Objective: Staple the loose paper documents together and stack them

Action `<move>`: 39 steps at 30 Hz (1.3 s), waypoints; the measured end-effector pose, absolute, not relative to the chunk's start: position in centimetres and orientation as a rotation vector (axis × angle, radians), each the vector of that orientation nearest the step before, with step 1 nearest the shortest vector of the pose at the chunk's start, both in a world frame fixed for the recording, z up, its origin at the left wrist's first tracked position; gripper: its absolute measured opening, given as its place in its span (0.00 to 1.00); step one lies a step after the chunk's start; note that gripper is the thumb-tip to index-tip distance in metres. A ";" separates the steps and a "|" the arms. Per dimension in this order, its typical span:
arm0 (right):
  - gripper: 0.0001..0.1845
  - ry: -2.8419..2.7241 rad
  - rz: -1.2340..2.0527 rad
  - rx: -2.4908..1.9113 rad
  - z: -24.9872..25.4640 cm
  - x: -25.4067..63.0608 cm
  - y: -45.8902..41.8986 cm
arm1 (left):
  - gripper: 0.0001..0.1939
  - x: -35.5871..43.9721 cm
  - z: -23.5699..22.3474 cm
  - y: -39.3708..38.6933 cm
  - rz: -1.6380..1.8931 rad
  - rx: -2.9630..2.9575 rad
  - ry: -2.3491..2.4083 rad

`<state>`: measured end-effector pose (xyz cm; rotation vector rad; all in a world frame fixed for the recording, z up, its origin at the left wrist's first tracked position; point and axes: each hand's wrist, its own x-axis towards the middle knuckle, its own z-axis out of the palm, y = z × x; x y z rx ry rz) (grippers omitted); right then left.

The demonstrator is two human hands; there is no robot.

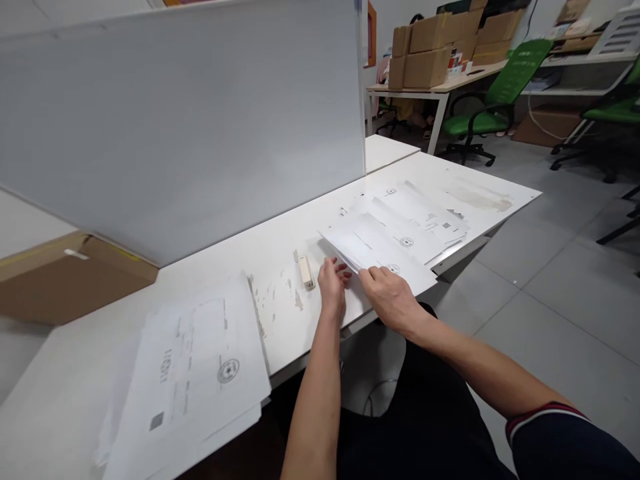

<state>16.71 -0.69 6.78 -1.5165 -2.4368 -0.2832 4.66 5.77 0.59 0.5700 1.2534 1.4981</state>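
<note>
My right hand (387,293) is closed on the near left edge of a few white paper sheets (375,247), thumb and fingers pinching them. A round stamp mark shows on the top sheet, just beyond my fingers. My left hand (333,287) is beside the sheets' left edge, fingers apart and slightly curled, holding nothing that I can see. A small cream stapler-like object (306,273) lies on the table to the left of that hand. Other stamped sheets (420,213) lie spread behind the held ones. At the left lies a stack of printed papers (200,373) with a round star stamp.
A grey-white partition panel (200,127) rises along the back of the white table (285,333). A cardboard box (75,273) is at the far left. Green office chairs (515,80) and a desk with stacked cartons (425,60) stand beyond. A person is partly visible behind that desk.
</note>
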 end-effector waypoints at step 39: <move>0.18 -1.497 1.321 -0.796 5.6 16.1 5.1 | 0.23 -5.2 7.2 -2.4 1.835 1.121 1.327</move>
